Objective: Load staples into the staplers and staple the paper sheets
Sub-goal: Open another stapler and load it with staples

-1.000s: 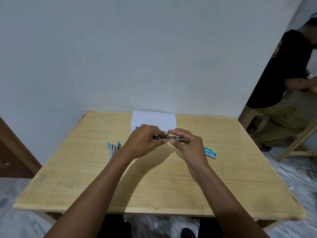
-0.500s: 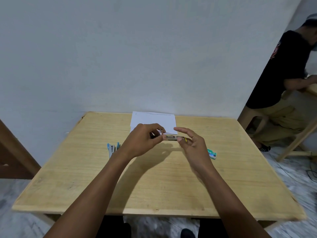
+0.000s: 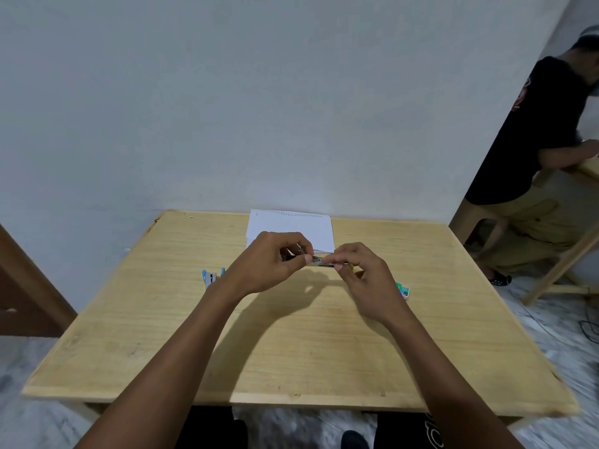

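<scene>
The stapler [image 3: 321, 261] is slim, silvery metal with dark marks along its top and a speck of yellow at its right end (fingers hide much of it). It is held level in the air over the middle of the table [image 3: 291, 351], just on the near side of the paper sheets [image 3: 291, 228]. The left hand [image 3: 269, 264] curls its fingers round the stapler's left end. The right hand [image 3: 366, 280] pinches the right part between thumb and fingertips, its other fingers loosely bent. A blue stapler [image 3: 212, 276] lies on the table to the left, partly behind the left wrist, and a green box [image 3: 403, 289] lies to the right. At the far right another person [image 3: 534, 140] in a black shirt leans over a second wooden surface
</scene>
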